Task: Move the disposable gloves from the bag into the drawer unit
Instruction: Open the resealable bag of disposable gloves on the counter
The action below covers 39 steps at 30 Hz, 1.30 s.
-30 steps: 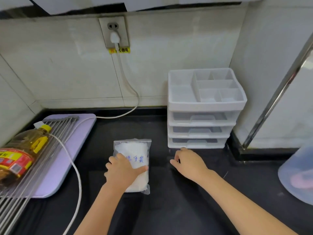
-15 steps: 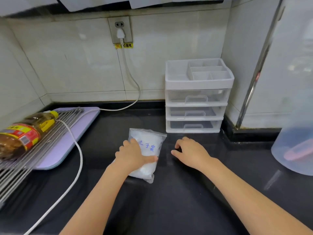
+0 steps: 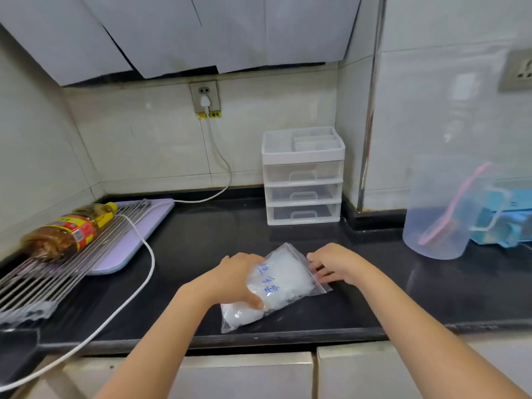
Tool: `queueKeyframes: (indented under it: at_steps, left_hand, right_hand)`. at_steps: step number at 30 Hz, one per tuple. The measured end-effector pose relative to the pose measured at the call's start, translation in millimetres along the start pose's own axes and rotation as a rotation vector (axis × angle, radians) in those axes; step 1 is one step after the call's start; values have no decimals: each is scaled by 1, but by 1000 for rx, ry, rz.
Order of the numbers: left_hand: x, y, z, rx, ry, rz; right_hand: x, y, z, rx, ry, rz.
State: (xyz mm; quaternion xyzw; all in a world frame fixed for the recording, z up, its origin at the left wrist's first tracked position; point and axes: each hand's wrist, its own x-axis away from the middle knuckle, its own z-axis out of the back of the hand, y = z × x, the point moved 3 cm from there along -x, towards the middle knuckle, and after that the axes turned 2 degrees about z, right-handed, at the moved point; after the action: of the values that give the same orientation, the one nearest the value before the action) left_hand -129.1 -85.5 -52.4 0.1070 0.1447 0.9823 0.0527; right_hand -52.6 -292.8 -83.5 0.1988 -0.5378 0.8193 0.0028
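The bag point(image 3: 280, 285) lies aslant on the black bench point(image 3: 201, 240) near its front edge, with its sealed top edge pointing right and its bottom corner toward the person. It is a clear zip bag with blue handwriting on the front, stuffed with the white crumpled gloves point(image 3: 292, 267). The left hand point(image 3: 234, 279) grips the bag from the left, fingers curled over the top and thumb pressed across the front. The right hand point(image 3: 335, 264) is at the sealed edge, its fingertips point(image 3: 318, 267) touching the clear strip there; I cannot tell whether they pinch it or only rest against it.

The drawer unit point(image 3: 303, 180) stands at the back of the bench against the wall, well apart from the bag. It has three clear drawers, all pushed in, and a divided tray on top.

On the left, an oil bottle point(image 3: 64, 234) lies on its side on a metal rack point(image 3: 37, 280), which partly covers a purple board point(image 3: 135, 237). A white cable point(image 3: 145, 254) runs from the wall socket point(image 3: 205, 95) down across the bench. On the right stands a clear jug point(image 3: 440, 226) with a pink spoon point(image 3: 453, 208) inside
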Motion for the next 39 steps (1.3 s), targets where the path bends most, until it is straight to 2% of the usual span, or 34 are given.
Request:
queueKeyframes:
  at_steps: [3, 6, 10, 13, 18, 24, 29, 34, 37, 39]
  left_hand:
    - [1, 1, 4, -38, 57, -6]
    - [2, 6, 8, -30, 141, -7]
    - [-1, 29, 11, 191, 319, -20]
    - [-5, 47, 12, 486, 272, 83]
    - [-6, 60, 25, 671, 180, 135]
    - [7, 75, 58, 463, 83, 36]
    - [15, 86, 76, 235, -77, -79]
    - [11, 88, 79, 43, -52, -131]
    - [9, 88, 71, 130, -45, -179]
    - [8, 85, 62, 196, -11, -188]
  right_hand:
    - [8, 9, 2, -78, -61, -44]
    - [11, 15, -2, -201, -43, -36]
    - [17, 14, -9, -341, -25, 9]
    - [27, -2, -13, -451, -93, 99]
    - [53, -36, -8, -228, -114, 328]
    - [73, -64, -1, -90, -185, 423]
    - [73, -72, 0, -53, -254, 377]
    - [72, -65, -3, -206, -372, 316]
    - [73, -53, -3, -372, -433, 271]
    - [73, -41, 0, -465, -415, 255]
